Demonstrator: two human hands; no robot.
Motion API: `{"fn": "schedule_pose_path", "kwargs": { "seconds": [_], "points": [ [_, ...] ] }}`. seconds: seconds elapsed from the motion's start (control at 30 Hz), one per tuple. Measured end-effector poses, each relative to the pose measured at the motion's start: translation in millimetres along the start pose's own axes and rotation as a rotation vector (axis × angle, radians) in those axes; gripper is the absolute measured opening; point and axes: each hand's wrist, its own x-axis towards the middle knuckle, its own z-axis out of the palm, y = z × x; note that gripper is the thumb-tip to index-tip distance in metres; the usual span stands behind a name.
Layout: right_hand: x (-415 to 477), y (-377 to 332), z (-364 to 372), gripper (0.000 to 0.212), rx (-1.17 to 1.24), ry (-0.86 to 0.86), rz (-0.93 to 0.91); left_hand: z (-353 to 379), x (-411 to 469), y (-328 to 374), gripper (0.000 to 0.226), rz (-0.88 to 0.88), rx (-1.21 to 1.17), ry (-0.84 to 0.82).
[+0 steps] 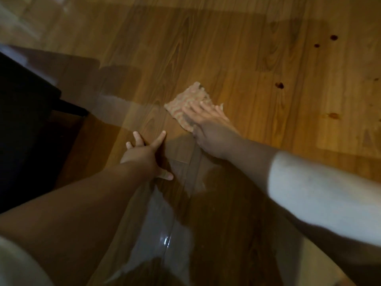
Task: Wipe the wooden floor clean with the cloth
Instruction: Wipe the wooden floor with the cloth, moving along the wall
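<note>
Two hands are pressing on a glossy wooden floor (pixel 226 48), one of them on a cloth.

Lying flat on the plank-grained laminate near the middle of the view, the cloth (pixel 186 102) is showing as a thin, roughly square rag with a pale wavy pattern and a ragged far edge. The right hand (pixel 208 122) is resting palm-down on its near corner, fingers straight and spread, gripping nothing, with the arm reaching forward out of a white sleeve (pixel 319 186). The left hand (pixel 144 155) is bracing on the bare boards just beside the cloth, released, fingers splayed wide and thumb pointing right. Small dark red spots (pixel 279 85) are dotting the floor well beyond the cloth to the right. A dark piece of furniture (pixel 24 120) is standing at the left edge, too shadowed to identify.
</note>
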Motion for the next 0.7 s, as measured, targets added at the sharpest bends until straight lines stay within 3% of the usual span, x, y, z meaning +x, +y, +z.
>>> {"fn": "schedule_pose_path", "kwargs": {
  "seconds": [0.07, 0.17, 0.33, 0.4, 0.47, 0.57, 0.63, 0.7],
  "points": [
    [-42, 10, 3, 0.055, -0.050, 0.115, 0.086, 1, 0, -4, 0.131, -0.001, -0.016, -0.009],
    [-125, 49, 8, 0.055, -0.109, 0.137, 0.221, -2, -2, -8, 0.114, 0.003, -0.043, -0.011],
    [-222, 102, 5, 0.078, -0.164, 0.163, 0.619, -25, 15, 16, 0.083, -0.105, -0.190, 0.220],
    [-217, 105, 5, 0.085, -0.211, 0.091, 0.643, -32, 33, 52, 0.080, -0.144, -0.193, 0.280],
    [-221, 117, 2, 0.088, -0.225, -0.016, 0.605, -21, 47, 108, 0.077, -0.035, -0.139, 0.321],
    [-228, 139, -20, 0.091, -0.189, -0.250, 0.459, 12, 43, 182, 0.063, 0.155, -0.063, 0.546],
    [-231, 145, -37, 0.081, -0.158, -0.295, 0.439, 41, 18, 221, 0.054, 0.496, 0.028, 0.561],
    [-233, 140, -40, 0.068, -0.135, -0.194, 0.454, 70, -11, 247, 0.050, 0.865, 0.167, 0.446]
  ]
}}
